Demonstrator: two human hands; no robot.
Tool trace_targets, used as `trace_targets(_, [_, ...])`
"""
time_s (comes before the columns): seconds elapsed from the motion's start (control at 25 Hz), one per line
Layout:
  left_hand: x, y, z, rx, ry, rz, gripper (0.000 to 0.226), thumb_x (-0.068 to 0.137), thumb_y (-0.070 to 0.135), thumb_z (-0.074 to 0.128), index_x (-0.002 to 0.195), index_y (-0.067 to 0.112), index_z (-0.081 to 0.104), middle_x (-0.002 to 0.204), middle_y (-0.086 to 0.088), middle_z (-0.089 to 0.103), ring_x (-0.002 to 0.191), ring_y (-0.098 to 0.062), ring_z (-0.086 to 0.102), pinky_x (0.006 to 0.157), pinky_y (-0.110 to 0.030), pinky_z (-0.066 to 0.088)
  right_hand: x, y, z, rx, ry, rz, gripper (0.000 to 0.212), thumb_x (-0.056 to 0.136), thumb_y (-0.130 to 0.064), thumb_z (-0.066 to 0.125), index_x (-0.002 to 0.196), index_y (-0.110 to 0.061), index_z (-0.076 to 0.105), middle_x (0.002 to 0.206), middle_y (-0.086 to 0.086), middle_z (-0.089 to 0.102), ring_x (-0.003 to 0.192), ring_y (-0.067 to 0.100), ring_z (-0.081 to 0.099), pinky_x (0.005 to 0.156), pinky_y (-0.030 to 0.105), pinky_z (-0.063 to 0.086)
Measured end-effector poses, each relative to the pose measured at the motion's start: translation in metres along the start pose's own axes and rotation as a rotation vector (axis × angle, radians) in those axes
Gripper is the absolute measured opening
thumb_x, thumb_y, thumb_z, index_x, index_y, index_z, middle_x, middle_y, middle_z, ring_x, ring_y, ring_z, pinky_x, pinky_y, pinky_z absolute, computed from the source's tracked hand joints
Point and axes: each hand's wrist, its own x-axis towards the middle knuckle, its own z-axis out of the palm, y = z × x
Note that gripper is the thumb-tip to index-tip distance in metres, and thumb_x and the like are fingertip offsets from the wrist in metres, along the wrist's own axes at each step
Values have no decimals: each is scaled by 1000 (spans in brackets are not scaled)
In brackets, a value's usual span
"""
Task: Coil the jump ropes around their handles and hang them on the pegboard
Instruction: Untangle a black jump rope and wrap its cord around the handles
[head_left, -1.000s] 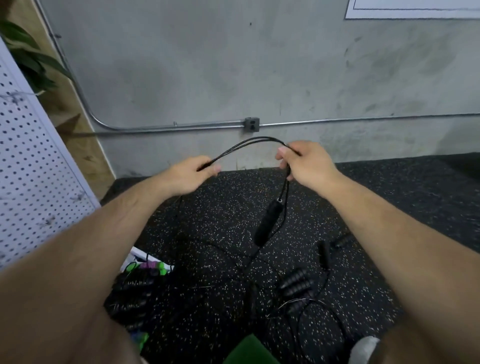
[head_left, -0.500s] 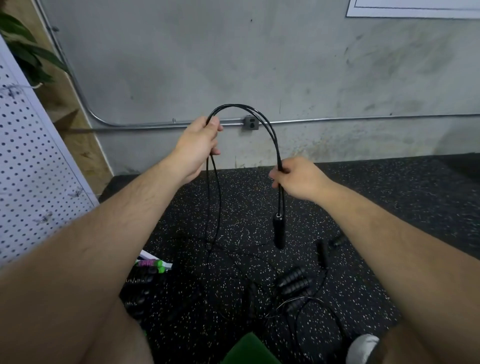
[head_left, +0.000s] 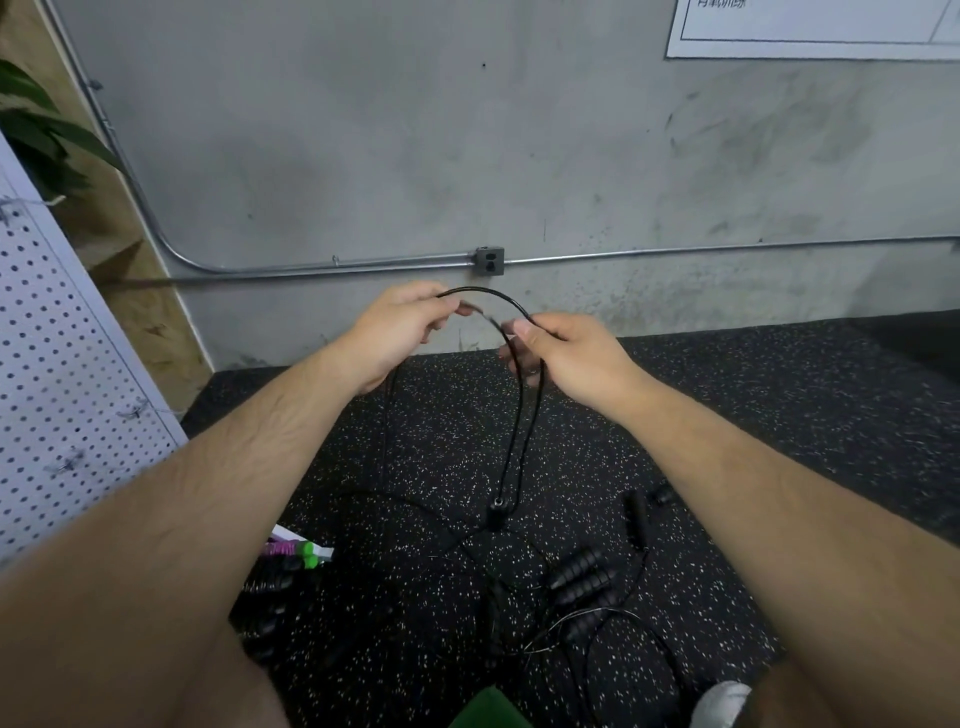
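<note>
A thin black jump rope (head_left: 519, 415) arches between my two hands at mid-frame. My left hand (head_left: 400, 327) pinches one end of the arch, and my right hand (head_left: 566, 353) pinches the other, fingers curled round the cord. Below my right hand, doubled strands hang straight down to a black handle (head_left: 496, 512) that dangles just above the floor. Another strand drops from under my left hand. The white pegboard (head_left: 57, 384) stands at the left edge, with small wire hooks on it.
More black ribbed handles (head_left: 582, 577) and loose cords (head_left: 639, 634) lie on the speckled rubber floor (head_left: 753, 415) in front of me. Green and purple handles (head_left: 293, 551) lie at lower left. A grey concrete wall with conduit and an outlet box (head_left: 489, 261) is ahead.
My left hand has come down from its raised spot and moved closer to my right hand. The rope arch is now low and short, and the hanging handle sits lower.
</note>
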Motion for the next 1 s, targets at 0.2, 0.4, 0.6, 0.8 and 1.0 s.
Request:
trace_targets(0.2, [-1,-17,2,397,-106,-175,28,108,30,44,92,20,66,91,3,73,74,-4,65,70,-19,44,-1,-5,-5,18,235,-59,27,107,-26,44,106,-14,69,73,-2,64,59,10,56,63,29,51])
trace_targets(0.4, [-2,-41,-14,386,13,-291,46,108,46,33,85,13,55,76,1,68,84,-20,74,88,-38,47,3,-4,-15,41,363,-48,28,107,-31,42,110,-20,67,68,-6,50,56,8,44,57,26,37])
trace_targets(0.6, [-6,-26,0,171,-120,-177,21,103,31,54,93,15,60,65,7,47,66,-14,55,85,-42,54,3,-11,-4,281,62,120,28,107,-22,40,109,-9,64,65,-4,45,57,11,40,58,29,38])
trace_targets(0.8, [-30,-26,38,313,-499,-199,44,89,37,75,129,34,59,78,11,58,71,-3,59,71,-23,55,15,-42,6,722,79,-11,28,107,-12,38,116,1,62,68,1,49,60,12,44,56,29,46])
trace_targets(1.0, [-31,-28,60,286,-375,-194,29,106,32,48,97,16,71,60,9,45,54,-11,43,56,-31,42,11,-36,9,298,155,-16,39,105,-47,42,107,-16,65,88,0,73,87,15,67,93,42,57])
